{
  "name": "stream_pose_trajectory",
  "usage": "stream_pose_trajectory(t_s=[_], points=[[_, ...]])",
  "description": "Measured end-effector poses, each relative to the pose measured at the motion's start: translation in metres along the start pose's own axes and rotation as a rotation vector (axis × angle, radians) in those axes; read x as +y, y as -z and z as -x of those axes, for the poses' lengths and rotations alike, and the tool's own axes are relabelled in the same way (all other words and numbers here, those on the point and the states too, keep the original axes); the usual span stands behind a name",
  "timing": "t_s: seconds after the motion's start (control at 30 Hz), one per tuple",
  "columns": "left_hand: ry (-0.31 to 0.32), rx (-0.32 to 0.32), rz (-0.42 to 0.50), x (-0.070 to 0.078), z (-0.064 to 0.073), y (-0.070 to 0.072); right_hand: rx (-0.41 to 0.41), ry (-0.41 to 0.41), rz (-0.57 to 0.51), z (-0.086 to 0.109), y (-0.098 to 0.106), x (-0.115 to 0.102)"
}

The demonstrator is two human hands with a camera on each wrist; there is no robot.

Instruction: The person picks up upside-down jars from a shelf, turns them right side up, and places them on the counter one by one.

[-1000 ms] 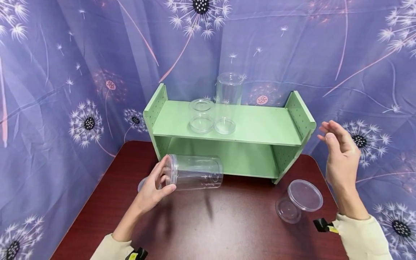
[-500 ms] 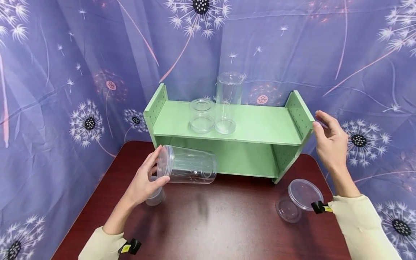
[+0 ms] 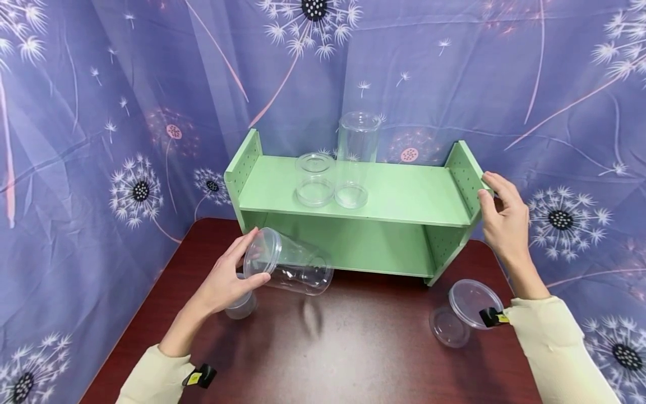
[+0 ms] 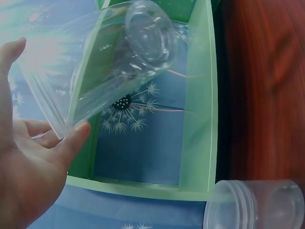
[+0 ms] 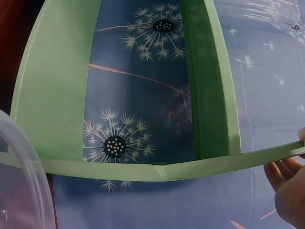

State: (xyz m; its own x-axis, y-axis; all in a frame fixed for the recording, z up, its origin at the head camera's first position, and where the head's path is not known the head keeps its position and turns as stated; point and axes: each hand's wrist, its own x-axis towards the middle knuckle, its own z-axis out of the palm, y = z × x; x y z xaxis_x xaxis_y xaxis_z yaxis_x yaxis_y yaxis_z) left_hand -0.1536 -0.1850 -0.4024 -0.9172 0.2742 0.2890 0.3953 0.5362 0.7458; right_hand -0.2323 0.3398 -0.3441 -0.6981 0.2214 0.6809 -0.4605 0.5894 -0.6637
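My left hand (image 3: 222, 280) grips a large clear plastic jar (image 3: 305, 272) around its lidded end. The jar lies sideways in the air, its base pointing right and tilted down, in front of the lower shelf. In the left wrist view, the thumb and fingers hold the jar's lid edge, and the base (image 4: 151, 36) overlaps the green shelf unit. At the right end of the green shelf unit (image 3: 414, 193), my right hand (image 3: 507, 224) holds the top front corner of the side panel. In the right wrist view, fingers (image 5: 281, 171) curl behind the panel's edge.
A short lidded jar (image 3: 315, 182) and a tall one (image 3: 357, 148) stand on the upper shelf. A small jar (image 3: 242, 307) stands partly behind my left hand. A wide-lidded container (image 3: 474, 300) stands at the right of the dark red table (image 3: 353, 348). Patterned purple cloth (image 3: 429, 73) hangs behind.
My right hand has moved left from the air onto the shelf's side panel. The left hand has shifted slightly left and up, turning the jar so its lid faces me more and its base dips.
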Motion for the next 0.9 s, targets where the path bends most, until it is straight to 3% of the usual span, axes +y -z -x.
stream_pose_trajectory(t_s=[0.07,0.37,0.9], points=[[0.013,-0.009,-0.041,0.000,-0.001,0.000,0.005,0.008,0.017,0.001,0.001,0.001],[0.029,-0.041,-0.154,-0.003,-0.004,-0.003,0.027,0.071,0.009,0.008,-0.002,-0.037],[0.033,-0.104,-0.279,-0.018,-0.005,-0.012,0.030,0.108,-0.017,0.009,-0.002,-0.034]])
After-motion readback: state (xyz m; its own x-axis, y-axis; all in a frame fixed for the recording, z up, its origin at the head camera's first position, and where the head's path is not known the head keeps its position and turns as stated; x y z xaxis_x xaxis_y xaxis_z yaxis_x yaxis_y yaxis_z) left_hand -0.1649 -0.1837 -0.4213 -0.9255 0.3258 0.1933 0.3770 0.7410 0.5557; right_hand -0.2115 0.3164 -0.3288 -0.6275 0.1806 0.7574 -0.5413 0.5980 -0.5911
